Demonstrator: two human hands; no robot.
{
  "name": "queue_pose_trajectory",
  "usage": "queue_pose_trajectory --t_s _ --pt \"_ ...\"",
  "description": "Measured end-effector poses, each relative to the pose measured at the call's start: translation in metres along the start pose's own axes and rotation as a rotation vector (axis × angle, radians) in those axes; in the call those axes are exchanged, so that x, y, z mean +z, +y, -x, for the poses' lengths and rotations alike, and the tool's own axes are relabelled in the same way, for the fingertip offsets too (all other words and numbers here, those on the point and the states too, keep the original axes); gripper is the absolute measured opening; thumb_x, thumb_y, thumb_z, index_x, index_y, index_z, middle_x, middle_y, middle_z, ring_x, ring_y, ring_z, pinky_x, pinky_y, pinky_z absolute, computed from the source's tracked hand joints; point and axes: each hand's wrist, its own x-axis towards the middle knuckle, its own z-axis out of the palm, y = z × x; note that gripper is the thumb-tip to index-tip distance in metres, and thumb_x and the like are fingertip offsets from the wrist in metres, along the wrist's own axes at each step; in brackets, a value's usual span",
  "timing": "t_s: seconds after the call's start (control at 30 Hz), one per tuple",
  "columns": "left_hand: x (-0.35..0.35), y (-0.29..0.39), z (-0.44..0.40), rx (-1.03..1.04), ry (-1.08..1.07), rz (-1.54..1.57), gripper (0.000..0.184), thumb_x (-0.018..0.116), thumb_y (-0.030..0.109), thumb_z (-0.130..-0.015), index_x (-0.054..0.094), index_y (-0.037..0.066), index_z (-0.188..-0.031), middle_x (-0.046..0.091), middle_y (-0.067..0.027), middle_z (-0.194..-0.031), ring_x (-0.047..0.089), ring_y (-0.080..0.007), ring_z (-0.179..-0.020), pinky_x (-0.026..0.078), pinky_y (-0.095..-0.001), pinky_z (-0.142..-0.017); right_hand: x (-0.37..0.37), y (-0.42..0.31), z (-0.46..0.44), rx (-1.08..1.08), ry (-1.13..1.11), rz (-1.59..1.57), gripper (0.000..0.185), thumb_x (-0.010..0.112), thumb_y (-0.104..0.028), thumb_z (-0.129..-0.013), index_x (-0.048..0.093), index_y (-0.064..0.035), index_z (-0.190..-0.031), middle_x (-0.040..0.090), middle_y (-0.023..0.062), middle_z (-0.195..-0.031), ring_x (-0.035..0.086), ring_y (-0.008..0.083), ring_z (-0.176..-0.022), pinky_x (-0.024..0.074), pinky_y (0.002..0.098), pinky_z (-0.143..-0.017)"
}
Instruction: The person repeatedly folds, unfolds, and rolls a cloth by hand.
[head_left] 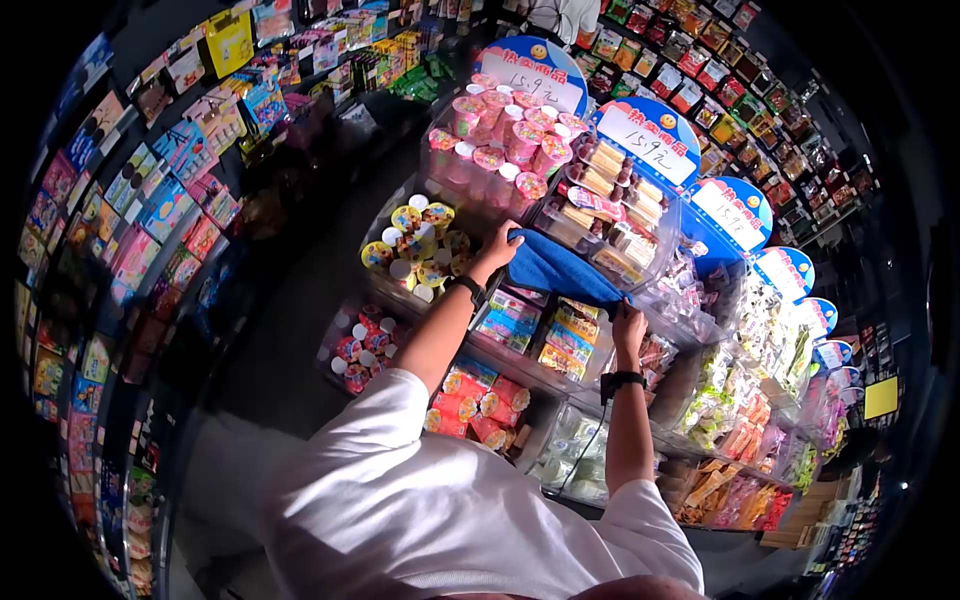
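The person wears a loose, plain white shirt [450,520], its short, wide sleeves softly creased and ending near the elbows. A black band [470,291] with a thicker, dark block circles the wrist above the left hand [498,246]. A similar black band [623,382] sits above the right hand [628,328], a thin dark cable [590,443] trailing from near it. Both hands are bare.

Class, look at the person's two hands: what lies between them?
A blue cloth spans the gap between the left hand and the right hand, seen in the head view.
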Motion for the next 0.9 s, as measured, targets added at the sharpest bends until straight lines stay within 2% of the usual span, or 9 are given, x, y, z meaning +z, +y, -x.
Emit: queue_pose_trajectory --t_s 0.17,0.3,0.43,0.57,0.63,0.67,0.77,0.83,0.9 --pt "-0.002 -0.004 -0.001 -0.024 -0.011 0.056 0.025 0.074 0.015 -0.083 0.063 0.004 -0.103 0.069 -0.0161 -0.095 0.067 -0.0283 -0.092 0.051 -0.0393 -0.081 -0.013 -0.009 -0.001 0.029 -0.015 -0.149 0.03 0.061 -0.023 -0.09 0.07 -0.0059 -0.113 0.065 0.028 -0.088 0.066 0.0425 -0.086 0.0515 0.0445 -0.078" --pt "-0.018 0.0 0.021 -0.011 -0.094 0.075 0.022 0.074 0.013 -0.081 0.064 0.003 -0.098 0.069 -0.0149 -0.093 0.066 -0.0285 -0.09 0.05 -0.0385 -0.081 -0.012 0.01 0.024 -0.012 0.027 -0.078 0.029 0.062 -0.024 -0.09 0.07 -0.0062 -0.111 0.064 0.028 -0.084 0.067 0.0406 -0.081 0.0521 0.0441 -0.07" --pt "-0.045 0.019 0.041 -0.038 -0.26 0.198 0.019 0.073 0.007 -0.081 0.062 0.001 -0.095 0.065 -0.0088 -0.088 0.056 -0.0146 -0.086 0.046 -0.0342 -0.08 -0.02 0.003 0.062 0.072 0.032 -0.109 0.028 0.061 -0.023 -0.092 0.071 -0.008 -0.114 0.065 0.0262 -0.075 0.07 0.0349 -0.074 0.0509 0.0404 -0.063" --pt "-0.038 0.009 0.026 -0.026 -0.28 0.14 0.02 0.074 0.006 -0.08 0.062 0.001 -0.095 0.066 -0.0109 -0.09 0.059 -0.0169 -0.09 0.046 -0.0345 -0.083 -0.027 -0.003 0.066 0.009 0.031 -0.088 0.028 0.059 -0.023 -0.093 0.07 -0.0066 -0.113 0.063 0.028 -0.078 0.067 0.0396 -0.074 0.0499 0.0428 -0.061" --pt "-0.024 -0.003 0.007 -0.007 -0.266 0.058 0.022 0.074 0.007 -0.08 0.06 0.002 -0.096 0.063 -0.0136 -0.093 0.06 -0.0246 -0.093 0.046 -0.0368 -0.087 -0.026 -0.002 0.055 -0.004 0.006 -0.075 0.029 0.058 -0.026 -0.094 0.07 -0.0071 -0.112 0.062 0.0284 -0.08 0.066 0.0405 -0.075 0.0494 0.0444 -0.061" --pt "-0.013 -0.013 -0.002 -0.013 -0.214 0.06 0.021 0.074 0.006 -0.08 0.059 0.002 -0.095 0.062 -0.0142 -0.093 0.06 -0.0267 -0.094 0.045 -0.0377 -0.088 -0.027 -0.006 0.051 0.107 -0.065 -0.065 0.029 0.056 -0.025 -0.094 0.07 -0.0086 -0.113 0.064 0.0282 -0.087 0.064 0.0442 -0.084 0.0514 0.0491 -0.072" --pt "0.011 -0.025 -0.012 0.041 -0.112 0.003 0.021 0.072 0.004 -0.08 0.055 0.002 -0.092 0.059 -0.0157 -0.092 0.058 -0.03 -0.094 0.044 -0.0401 -0.089 -0.025 -0.012 0.055 0.116 -0.013 -0.007 0.029 0.056 -0.027 -0.095 0.07 -0.0095 -0.113 0.066 0.0265 -0.088 0.065 0.043 -0.082 0.0517 0.0494 -0.072" --pt "0.006 -0.006 -0.001 0.071 -0.117 -0.078 0.021 0.073 0.004 -0.079 0.057 0.003 -0.093 0.061 -0.0187 -0.094 0.059 -0.0378 -0.095 0.046 -0.0427 -0.084 -0.024 -0.022 0.078 0.093 0.107 0.029 0.028 0.056 -0.027 -0.095 0.072 -0.0101 -0.111 0.067 0.0241 -0.087 0.066 0.0408 -0.078 0.0516 0.0478 -0.069" --pt "-0.013 0.023 0.023 0.284 -0.114 -0.252 0.02 0.071 0.003 -0.08 0.059 0.004 -0.096 0.06 -0.0195 -0.095 0.058 -0.0411 -0.095 0.047 -0.045 -0.079 -0.024 -0.026 0.104 -0.036 0.198 0.206 0.025 0.056 -0.024 -0.095 0.072 -0.0114 -0.11 0.068 0.0191 -0.087 0.066 0.0371 -0.076 0.0516 0.0454 -0.066"
